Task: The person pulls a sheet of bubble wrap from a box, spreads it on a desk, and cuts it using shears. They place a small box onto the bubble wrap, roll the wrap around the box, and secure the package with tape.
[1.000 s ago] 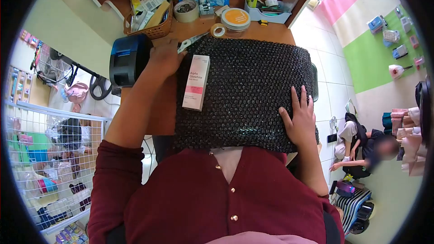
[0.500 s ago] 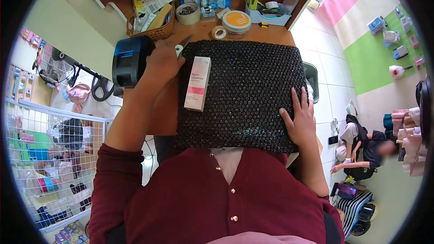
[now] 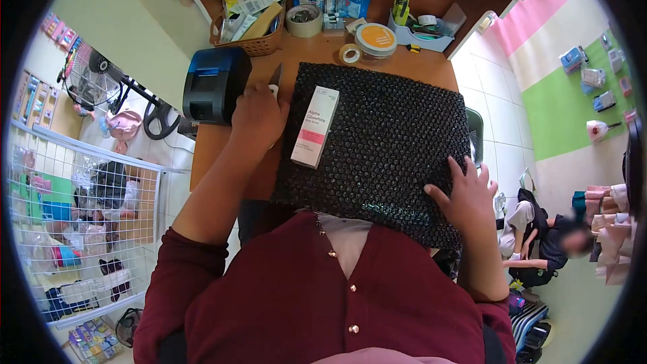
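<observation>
Black bubble wrap [image 3: 391, 141] lies flat over the desk's front part. A white and pink box [image 3: 315, 128] rests on its left side. My left hand [image 3: 259, 114] is closed around the handle of a knife or scissors [image 3: 277, 76], whose pointed blade points away from me, between a black and blue device and the wrap. Which tool it is, I cannot tell, since the fingers cover most of it. On the wrap's right edge, my right hand [image 3: 468, 195] lies with its fingers spread and holds nothing.
Along the desk's back stand a brown basket [image 3: 251, 46], a thick tape roll [image 3: 304, 21], a round orange-lidded tub [image 3: 376, 39] and a pale blue organizer [image 3: 431, 39]. The black and blue device [image 3: 214, 87] sits at the left. Another person [image 3: 539, 243] is at the far right.
The view has shifted, so the desk items appear farther right. My left hand has drawn the bladed tool slightly toward me, and its blade now points more directly away. My right hand stays on the wrap's edge.
</observation>
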Tool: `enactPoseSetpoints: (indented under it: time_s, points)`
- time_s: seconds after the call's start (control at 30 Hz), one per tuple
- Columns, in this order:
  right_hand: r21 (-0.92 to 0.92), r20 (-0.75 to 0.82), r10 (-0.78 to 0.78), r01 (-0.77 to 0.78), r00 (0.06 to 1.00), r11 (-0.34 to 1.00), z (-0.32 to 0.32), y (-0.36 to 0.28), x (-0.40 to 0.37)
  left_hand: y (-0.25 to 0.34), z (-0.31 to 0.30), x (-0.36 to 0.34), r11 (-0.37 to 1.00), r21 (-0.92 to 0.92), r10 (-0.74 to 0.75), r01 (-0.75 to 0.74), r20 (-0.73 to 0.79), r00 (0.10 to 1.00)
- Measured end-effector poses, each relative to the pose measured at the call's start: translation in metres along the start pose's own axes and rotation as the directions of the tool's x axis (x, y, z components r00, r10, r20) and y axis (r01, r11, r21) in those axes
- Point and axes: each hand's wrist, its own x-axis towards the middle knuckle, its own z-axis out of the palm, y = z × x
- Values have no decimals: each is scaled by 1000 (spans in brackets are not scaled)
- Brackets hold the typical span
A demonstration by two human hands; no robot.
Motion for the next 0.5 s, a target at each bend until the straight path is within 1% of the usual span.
enactPoseSetpoints:
  time_s: [0.03,0.07,0.1,0.13,0.2,0.23,0.3,0.33,0.4,0.43,0.5]
  points:
    - [38,-135,-68,74,989,997,-2,-4,1,-1,5,1,997,50,57,-54,-65,996]
    - [35,-140,-67,73,988,997,-4,-8,5,-1,8,1,998,46,56,-53,-70,996]
    - [123,-214,-264,294,940,948,-8,-14,13,0,10,1,996,75,56,-50,-77,995]
    - [190,-304,-437,503,847,843,-11,-21,20,1,11,2,994,103,56,-47,-85,995]
    - [246,-327,-575,656,749,714,-18,-48,26,2,12,5,995,95,49,-41,-78,996]
    - [241,-332,-574,655,749,716,-16,-62,31,3,12,6,995,91,41,-35,-65,997]
    - [326,-374,-592,699,714,636,-8,-89,42,3,14,6,998,61,27,-22,-84,996]
    - [324,-379,-594,703,710,633,-11,-99,44,1,14,6,999,34,11,-7,-97,995]
    - [327,-451,-598,746,662,580,-17,-116,50,2,14,8,999,48,-9,14,-100,995]
    - [342,-459,-627,776,630,530,-20,-124,58,3,13,7,998,59,-26,31,-95,995]
    - [343,-431,-639,770,638,538,-25,-139,69,3,11,5,998,60,-24,30,-89,996]
